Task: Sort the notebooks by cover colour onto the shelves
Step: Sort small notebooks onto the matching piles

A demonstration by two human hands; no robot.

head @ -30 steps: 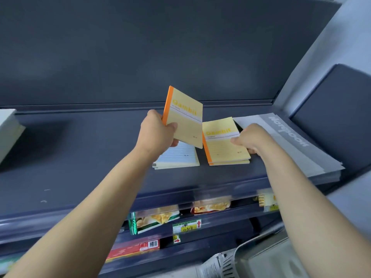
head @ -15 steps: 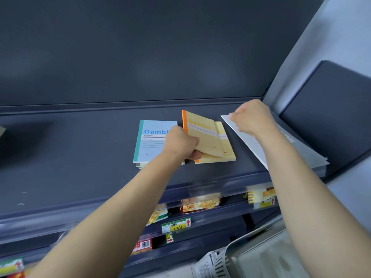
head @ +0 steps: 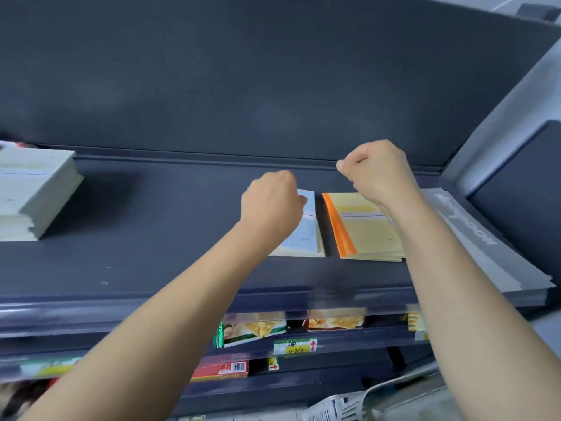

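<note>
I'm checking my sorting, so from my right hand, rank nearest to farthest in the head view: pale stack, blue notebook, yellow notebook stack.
1. yellow notebook stack, just below the right hand.
2. blue notebook, left of that, under the left hand.
3. pale stack, far left on the shelf.

shelf (head: 151,253) | L pale stack (head: 33,192) | mid blue nbks (head: 306,232), yellow nbks (head: 367,235) | R grey sheets (head: 473,247)

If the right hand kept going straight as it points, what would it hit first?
Probably the dark back panel. The right hand, a fist above the yellow notebooks, has nothing visible before it, though depth is unclear.
</note>
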